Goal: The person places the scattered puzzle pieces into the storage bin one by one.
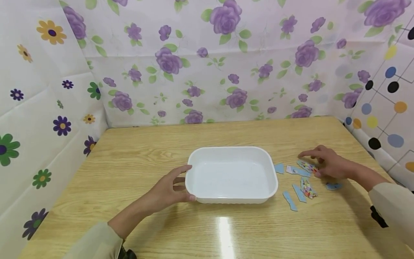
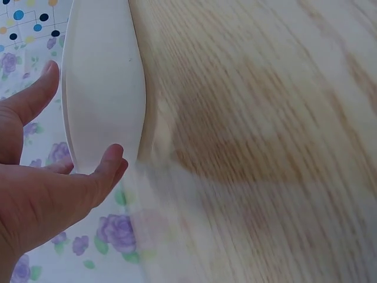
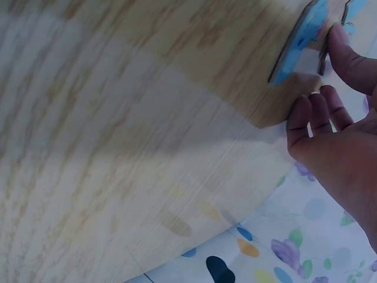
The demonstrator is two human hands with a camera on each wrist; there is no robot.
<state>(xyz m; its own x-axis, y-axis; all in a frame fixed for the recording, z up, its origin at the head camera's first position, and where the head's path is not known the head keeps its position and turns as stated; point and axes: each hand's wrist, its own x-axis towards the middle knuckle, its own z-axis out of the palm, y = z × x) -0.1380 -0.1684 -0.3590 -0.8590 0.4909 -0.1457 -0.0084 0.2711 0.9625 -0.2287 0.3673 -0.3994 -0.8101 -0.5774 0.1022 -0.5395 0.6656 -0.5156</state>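
A white plastic tray [image 1: 226,200] stands on the table. My left hand [image 1: 173,189] is at its left end, fingers spread and fingertips at the rim; the left wrist view shows this hand [image 2: 59,183] beside the tray's outer wall [image 2: 106,82]. Right of the tray lie several flat, irregular light-blue puzzle pieces, some with multicoloured print. Over them is my right hand [image 1: 333,166], its index finger stretched out and its thumb at a colourful piece [image 1: 304,165]. Another blue piece [image 1: 333,186] lies below that hand. In the right wrist view, the thumb touches a piece's edge, near a blue piece [image 3: 299,42].
The wooden table [image 1: 155,151] runs back to a flowered cloth [image 1: 207,72]. Patterned cloth also hangs at the left and right sides. Two slim blue pieces [image 1: 290,200] and a colourful piece [image 1: 307,187] lie nearer the front.
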